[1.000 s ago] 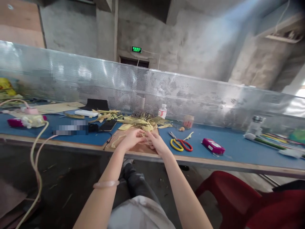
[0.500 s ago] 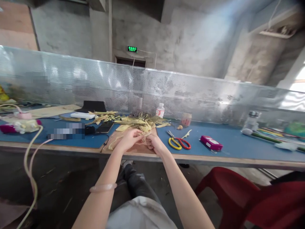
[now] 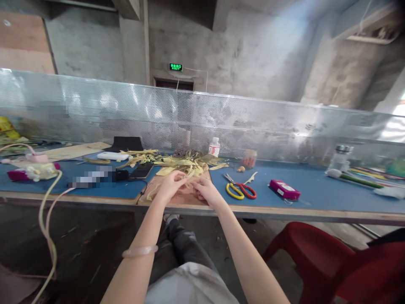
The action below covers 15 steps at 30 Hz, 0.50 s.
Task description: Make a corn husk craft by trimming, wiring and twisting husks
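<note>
My left hand (image 3: pixel 172 186) is closed in a pinch at the front of the table, holding a thin pale strip of dried husk whose ends are hard to see. Just to its right, my right hand (image 3: pixel 205 192) is closed too, fingers curled and thumb against forefinger. What sits in those fingertips is too small to make out. Both hands hover over a brown board (image 3: pixel 182 199). Right behind them lies a heap of yellowish dried husks (image 3: pixel 180 164). Scissors (image 3: pixel 240 190) with one yellow and one red handle rest to the right of my right hand.
A white bottle (image 3: pixel 214 147) and a small jar (image 3: pixel 249 158) stand behind the scissors. Farther right are a magenta box (image 3: pixel 284 190) and a clear bottle (image 3: pixel 341 158). A phone (image 3: pixel 141 170) and cables lie left. A red chair (image 3: pixel 313 253) stands below right.
My hands have moved slightly apart at the fingertips, the right one shifting a little to the right. The whole view has shifted slightly; the objects on the table stay put.
</note>
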### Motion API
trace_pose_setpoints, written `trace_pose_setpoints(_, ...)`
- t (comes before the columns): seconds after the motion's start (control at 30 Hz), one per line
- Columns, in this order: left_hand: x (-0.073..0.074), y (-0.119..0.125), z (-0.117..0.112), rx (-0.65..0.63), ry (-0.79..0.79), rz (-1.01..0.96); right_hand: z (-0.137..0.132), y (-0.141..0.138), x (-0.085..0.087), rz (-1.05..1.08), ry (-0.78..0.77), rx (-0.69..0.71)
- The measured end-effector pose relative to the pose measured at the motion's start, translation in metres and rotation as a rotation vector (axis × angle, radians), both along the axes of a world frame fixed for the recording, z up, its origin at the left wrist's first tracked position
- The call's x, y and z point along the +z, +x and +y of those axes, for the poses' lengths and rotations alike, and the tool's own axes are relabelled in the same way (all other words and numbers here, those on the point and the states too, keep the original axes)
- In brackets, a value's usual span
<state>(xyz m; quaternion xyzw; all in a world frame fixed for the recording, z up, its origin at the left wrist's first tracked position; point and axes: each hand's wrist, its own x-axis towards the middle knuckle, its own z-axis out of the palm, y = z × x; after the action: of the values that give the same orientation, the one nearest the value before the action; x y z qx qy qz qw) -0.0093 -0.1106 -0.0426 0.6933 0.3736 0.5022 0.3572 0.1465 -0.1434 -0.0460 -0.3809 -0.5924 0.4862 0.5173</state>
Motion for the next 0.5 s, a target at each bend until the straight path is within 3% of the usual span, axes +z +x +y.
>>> trace_pose_setpoints(0.1, -0.0005, -0.0005, 0.0022, 0.081, -0.016, -0.015, 0.0008, 0.0014, -0.0028, -0.052, 0.057, -0.089)
trace_pose_setpoints(0.23, 0.0014, 0.0002, 0.0005, 0.118, -0.001, 0.025, 0.0002, 0.0047, -0.0047, -0.179, 0.250, -0.187)
trace_pose_setpoints(0.4, 0.0025, 0.0021, -0.0031, -0.073, 0.005, 0.147, -0.0004, 0.0078, -0.0039, -0.213, 0.414, -0.343)
trace_pose_setpoints(0.5, 0.0018, 0.0044, -0.0023, -0.177, 0.023, 0.168, -0.0005, 0.0078, -0.0031, -0.295, 0.530, -0.521)
